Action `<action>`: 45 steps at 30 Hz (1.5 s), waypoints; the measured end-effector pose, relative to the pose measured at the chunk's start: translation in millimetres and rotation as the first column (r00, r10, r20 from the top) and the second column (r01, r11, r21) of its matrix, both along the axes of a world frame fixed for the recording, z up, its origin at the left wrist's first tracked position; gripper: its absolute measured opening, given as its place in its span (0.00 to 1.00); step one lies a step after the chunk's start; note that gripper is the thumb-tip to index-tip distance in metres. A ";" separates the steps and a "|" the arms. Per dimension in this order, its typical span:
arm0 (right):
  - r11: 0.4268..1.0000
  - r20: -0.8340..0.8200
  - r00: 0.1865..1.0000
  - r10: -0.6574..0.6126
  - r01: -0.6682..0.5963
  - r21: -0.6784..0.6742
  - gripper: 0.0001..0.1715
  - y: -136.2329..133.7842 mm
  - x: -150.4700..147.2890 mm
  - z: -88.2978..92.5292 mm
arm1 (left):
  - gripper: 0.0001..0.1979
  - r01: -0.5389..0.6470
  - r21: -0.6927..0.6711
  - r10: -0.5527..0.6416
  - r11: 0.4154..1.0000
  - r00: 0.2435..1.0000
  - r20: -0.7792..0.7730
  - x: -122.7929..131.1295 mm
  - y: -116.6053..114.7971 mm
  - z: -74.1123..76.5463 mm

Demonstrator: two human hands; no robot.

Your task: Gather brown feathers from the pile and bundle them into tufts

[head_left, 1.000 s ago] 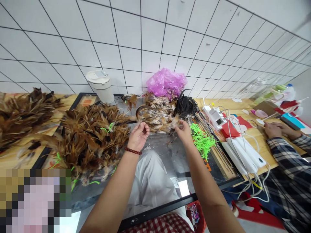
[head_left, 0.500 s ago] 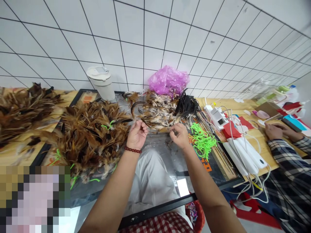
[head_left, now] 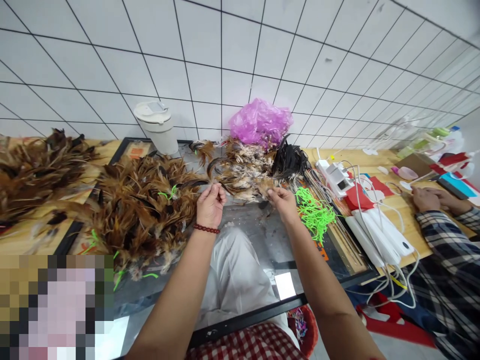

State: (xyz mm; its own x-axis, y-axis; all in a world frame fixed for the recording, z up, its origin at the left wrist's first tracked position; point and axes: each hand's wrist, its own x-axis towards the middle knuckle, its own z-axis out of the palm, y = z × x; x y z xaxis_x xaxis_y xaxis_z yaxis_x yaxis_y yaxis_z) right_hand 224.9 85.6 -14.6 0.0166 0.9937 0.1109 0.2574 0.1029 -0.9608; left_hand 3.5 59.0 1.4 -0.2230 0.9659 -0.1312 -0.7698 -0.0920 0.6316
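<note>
My left hand [head_left: 210, 205], with a red bead bracelet at the wrist, is closed in a pinch at the right side of a large heap of brown feathers [head_left: 146, 205]. What its fingers hold is hidden; dark feather tips show just beside them. My right hand [head_left: 284, 202] pinches a small fluffy brown feather [head_left: 265, 187] at the near edge of a pile of pale and brown feathers [head_left: 243, 175]. A bundle of black strips [head_left: 289, 161] lies beyond it. Bright green cords [head_left: 315, 214] lie right of that hand.
A white lidded cup [head_left: 155, 127] and a pink plastic bag [head_left: 260, 121] stand by the tiled wall. More feathers [head_left: 41, 167] lie far left. White power strips with cables [head_left: 378, 240] are at the right, near a co-worker's hands [head_left: 427, 199]. A red basket [head_left: 309, 330] stands below.
My right hand has moved slightly away from me, and its fingertips are now at the pale feather pile. My left hand has barely shifted.
</note>
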 end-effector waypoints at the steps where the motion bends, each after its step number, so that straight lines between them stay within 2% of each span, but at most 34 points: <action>1: 0.999 -0.091 0.996 -0.009 0.004 -0.055 0.18 0.9 -0.2 -0.4 | 0.12 -0.005 0.002 0.005 1.000 1.000 -0.004 0.2 0.4 -0.6; 3: 0.992 -0.198 0.977 -0.076 0.055 -0.110 0.19 1.4 -0.4 -1.4 | 0.12 -0.008 0.004 0.008 1.000 1.000 -0.007 0.1 1.2 -1.5; 6: 0.992 -0.148 0.985 -0.089 0.075 -0.103 0.20 0.7 3.1 -2.4 | 0.11 0.002 0.001 -0.002 1.000 1.000 0.017 -2.2 1.3 -0.9; 9: 0.994 0.117 0.987 -0.108 0.103 0.044 0.16 -2.8 8.8 3.5 | 0.09 0.062 0.064 -0.070 0.996 0.988 0.137 -7.5 -1.5 1.9; 12: 0.939 0.389 0.884 -0.259 0.137 0.314 0.20 -9.6 2.1 19.2 | 0.08 0.092 0.183 -0.137 0.979 0.958 0.251 -12.8 -6.8 4.4; 14: 0.929 0.510 0.836 -0.204 0.001 0.369 0.14 -13.8 -16.0 30.2 | 0.09 0.096 0.220 -0.153 0.971 0.954 0.258 -13.8 -10.0 4.9; 16: 0.935 0.638 0.769 -0.038 -0.197 0.294 0.11 -15.5 -43.0 36.5 | 0.09 0.130 0.223 -0.181 0.966 0.956 0.230 -12.5 -11.9 4.8; 19: 0.940 0.782 0.624 -0.004 -0.263 0.215 0.10 -10.3 -83.7 35.1 | 0.09 0.193 0.211 -0.234 0.958 0.953 0.195 -8.8 -12.9 4.4; 21: 0.946 0.823 0.568 0.010 -0.271 0.176 0.09 -2.4 -100.1 31.1 | 0.09 0.207 0.198 -0.245 0.958 0.951 0.191 -7.3 -12.9 4.2; 22: 0.951 0.818 0.574 0.027 -0.268 0.157 0.08 2.2 -103.6 29.6 | 0.10 0.208 0.188 -0.244 0.960 0.950 0.193 -7.1 -12.6 4.1; 24: 0.962 0.724 0.685 0.076 -0.242 0.129 0.06 11.3 -101.9 30.0 | 0.09 0.209 0.160 -0.238 0.965 0.952 0.192 -7.1 -11.3 3.5; 26: 0.976 0.483 0.865 0.139 -0.202 0.081 0.05 18.5 -92.0 35.6 | 0.08 0.219 0.119 -0.237 0.968 0.956 0.170 -6.4 -8.7 2.3; 27: 0.980 0.314 0.933 0.173 -0.194 0.035 0.06 21.0 -85.8 40.1 | 0.08 0.220 0.087 -0.231 0.972 0.961 0.149 -5.4 -7.0 1.5; 28: 0.978 0.141 0.967 0.211 -0.208 -0.030 0.09 22.5 -79.7 45.4 | 0.08 0.213 0.051 -0.218 0.976 0.969 0.118 -4.0 -5.3 0.7; 30: 0.956 -0.147 0.961 0.234 -0.255 -0.145 0.12 23.4 -69.6 56.1 | 0.10 0.170 -0.021 -0.169 0.985 0.985 0.033 0.2 -2.1 -0.9; 32: 0.933 -0.303 0.926 0.227 -0.296 -0.206 0.17 22.5 -64.2 64.0 | 0.13 0.110 -0.072 -0.114 0.991 0.992 -0.058 5.1 -0.4 -1.8; 35: 0.926 -0.357 0.908 0.218 -0.308 -0.218 0.20 21.0 -64.5 67.0 | 0.17 0.070 -0.103 -0.085 0.992 0.986 -0.145 12.0 -1.0 -1.5; 40: 0.963 -0.252 0.947 0.199 -0.237 -0.131 0.18 21.7 -75.4 57.2 | 0.17 0.120 -0.158 -0.158 0.980 0.954 -0.254 17.5 -4.0 0.4; 45: 0.961 -0.225 0.950 0.215 -0.247 -0.125 0.15 21.6 -84.1 48.5 | 0.15 0.141 -0.135 -0.178 0.981 0.928 -0.327 19.2 -3.0 -3.0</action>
